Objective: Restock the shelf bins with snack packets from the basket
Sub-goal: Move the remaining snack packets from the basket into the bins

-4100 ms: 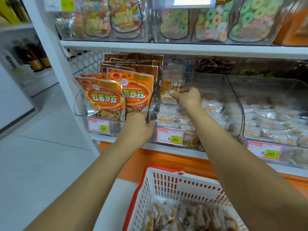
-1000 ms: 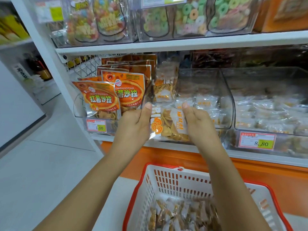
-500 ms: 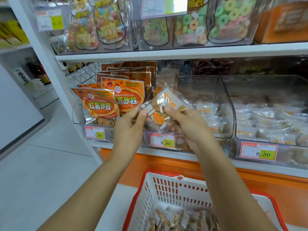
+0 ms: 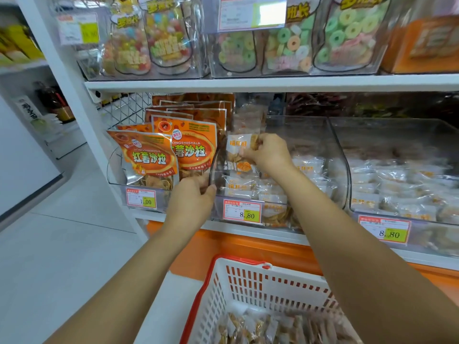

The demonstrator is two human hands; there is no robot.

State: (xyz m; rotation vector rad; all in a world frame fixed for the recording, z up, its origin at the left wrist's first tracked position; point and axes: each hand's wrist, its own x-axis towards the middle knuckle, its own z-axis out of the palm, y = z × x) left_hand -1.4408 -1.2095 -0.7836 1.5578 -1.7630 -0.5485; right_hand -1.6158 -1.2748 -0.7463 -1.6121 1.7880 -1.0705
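snack packet point(image 4: 242, 151) held in clear bin point(image 4: 334, 155) on white shelf point(image 4: 258, 232).

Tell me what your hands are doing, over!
Left hand grips bin edge. Right hand holds snack packet inside bin. More packets in basket. Nothing in the way.

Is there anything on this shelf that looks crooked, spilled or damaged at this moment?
Nothing looks spilled or torn. Only the front orange packet in the left bin leans slightly sideways, askew from the straighter packet behind it. The right hand holds a clear snack packet upright in the middle bin.
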